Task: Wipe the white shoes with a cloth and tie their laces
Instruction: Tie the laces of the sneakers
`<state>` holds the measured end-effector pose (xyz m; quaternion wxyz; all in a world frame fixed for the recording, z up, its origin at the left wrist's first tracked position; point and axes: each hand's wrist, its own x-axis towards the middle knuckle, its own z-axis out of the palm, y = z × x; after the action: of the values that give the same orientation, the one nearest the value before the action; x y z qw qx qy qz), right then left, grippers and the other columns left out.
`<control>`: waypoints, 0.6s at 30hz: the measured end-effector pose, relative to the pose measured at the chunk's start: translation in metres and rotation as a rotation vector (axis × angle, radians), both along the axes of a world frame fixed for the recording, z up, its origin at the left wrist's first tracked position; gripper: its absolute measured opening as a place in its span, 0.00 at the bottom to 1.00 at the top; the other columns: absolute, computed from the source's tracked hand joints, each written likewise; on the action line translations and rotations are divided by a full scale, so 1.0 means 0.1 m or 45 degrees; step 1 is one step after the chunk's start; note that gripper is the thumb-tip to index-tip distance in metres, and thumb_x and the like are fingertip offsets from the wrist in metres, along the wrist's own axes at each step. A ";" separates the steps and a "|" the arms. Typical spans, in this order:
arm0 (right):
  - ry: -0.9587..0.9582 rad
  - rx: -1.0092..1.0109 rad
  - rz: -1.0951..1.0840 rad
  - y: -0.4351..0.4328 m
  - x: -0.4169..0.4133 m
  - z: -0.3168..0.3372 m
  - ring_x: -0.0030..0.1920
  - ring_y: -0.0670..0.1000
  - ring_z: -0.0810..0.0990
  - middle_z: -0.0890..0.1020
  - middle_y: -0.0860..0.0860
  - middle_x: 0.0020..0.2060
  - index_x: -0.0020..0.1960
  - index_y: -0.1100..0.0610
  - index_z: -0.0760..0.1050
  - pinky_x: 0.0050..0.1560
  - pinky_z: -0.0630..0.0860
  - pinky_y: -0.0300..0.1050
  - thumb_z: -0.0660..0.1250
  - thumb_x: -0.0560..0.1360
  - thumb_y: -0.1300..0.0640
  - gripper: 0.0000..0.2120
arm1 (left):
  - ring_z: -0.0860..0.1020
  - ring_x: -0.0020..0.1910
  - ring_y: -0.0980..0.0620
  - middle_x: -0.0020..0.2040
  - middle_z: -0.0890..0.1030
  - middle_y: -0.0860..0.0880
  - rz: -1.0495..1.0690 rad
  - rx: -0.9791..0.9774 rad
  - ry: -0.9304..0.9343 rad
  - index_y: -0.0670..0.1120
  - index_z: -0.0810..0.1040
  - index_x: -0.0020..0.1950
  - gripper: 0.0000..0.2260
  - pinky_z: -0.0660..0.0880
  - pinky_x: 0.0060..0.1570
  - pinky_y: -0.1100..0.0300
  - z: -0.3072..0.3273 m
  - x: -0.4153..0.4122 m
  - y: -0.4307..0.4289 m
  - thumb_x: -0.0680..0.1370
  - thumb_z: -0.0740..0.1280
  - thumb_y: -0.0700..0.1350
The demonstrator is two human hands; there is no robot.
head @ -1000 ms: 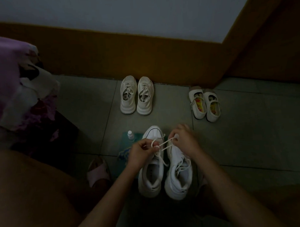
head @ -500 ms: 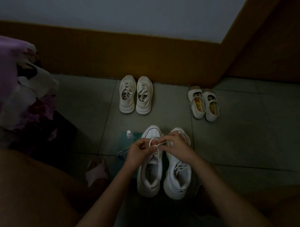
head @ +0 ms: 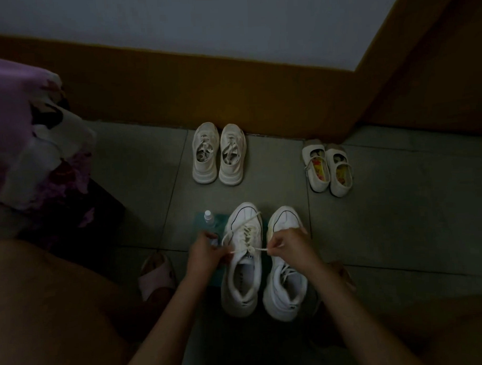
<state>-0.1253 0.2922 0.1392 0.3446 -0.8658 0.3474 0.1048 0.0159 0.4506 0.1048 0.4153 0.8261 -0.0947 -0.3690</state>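
From the head camera, two white shoes stand side by side on the floor just in front of the person, toes pointing away. The left shoe rests partly on a teal cloth, probably kept underneath for wiping. The right shoe is touching it or nearly so. The left hand pinches one end of the left shoe's lace and the right hand pinches the other; both are drawn outward to the sides, apparently to tighten a crossing or knot above the tongue. Holding the ends level and apart seems meant to keep tension even.

A small bottle stands on the cloth's far left corner, near the hand, likely cleaning fluid. Farther off by the wall sit a beige pair and, to the right, a strapped pair.

The room is dim. Whether a bow has formed cannot be told, as the fingers cover part of the lace. The right shoe's laces are partly behind the right wrist. A pink slipper shows at near left, half covered by a leg.
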 end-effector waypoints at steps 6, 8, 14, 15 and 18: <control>-0.112 0.200 -0.010 0.06 0.01 0.05 0.37 0.37 0.77 0.80 0.43 0.34 0.45 0.52 0.82 0.34 0.69 0.25 0.75 0.68 0.52 0.08 | 0.75 0.33 0.51 0.36 0.74 0.52 -0.461 -0.027 -0.416 0.52 0.73 0.38 0.09 0.75 0.38 0.55 0.09 -0.01 -0.05 0.71 0.74 0.47; -0.102 0.218 -0.018 0.06 0.03 0.04 0.38 0.38 0.77 0.81 0.43 0.36 0.46 0.52 0.82 0.34 0.69 0.25 0.74 0.69 0.52 0.07 | 0.74 0.38 0.54 0.43 0.72 0.53 -0.588 -0.079 -0.436 0.49 0.78 0.44 0.07 0.73 0.44 0.60 0.11 -0.02 -0.07 0.70 0.74 0.47; -0.077 0.196 0.007 0.06 0.04 0.02 0.38 0.34 0.75 0.80 0.41 0.37 0.44 0.54 0.82 0.36 0.66 0.23 0.73 0.70 0.54 0.05 | 0.76 0.43 0.53 0.44 0.81 0.47 -0.835 0.084 -0.535 0.44 0.81 0.47 0.09 0.69 0.43 0.61 0.13 0.05 -0.03 0.72 0.72 0.48; -0.066 0.165 0.019 0.06 0.04 0.03 0.38 0.35 0.76 0.80 0.41 0.36 0.42 0.54 0.82 0.37 0.66 0.24 0.73 0.70 0.53 0.04 | 0.77 0.45 0.50 0.44 0.82 0.45 -0.858 0.100 -0.552 0.44 0.81 0.47 0.09 0.70 0.45 0.60 0.13 0.07 -0.04 0.74 0.70 0.48; -0.009 0.006 0.070 0.03 0.03 -0.02 0.43 0.45 0.78 0.82 0.46 0.37 0.37 0.45 0.80 0.45 0.74 0.41 0.72 0.68 0.47 0.04 | 0.74 0.54 0.44 0.49 0.81 0.42 -0.912 0.160 -0.607 0.42 0.81 0.49 0.15 0.68 0.55 0.56 0.16 0.11 -0.06 0.76 0.62 0.53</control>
<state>-0.1218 0.2956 0.1374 0.3450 -0.8746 0.3218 0.1119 0.0265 0.4446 0.1208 0.1767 0.8268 -0.4460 -0.2937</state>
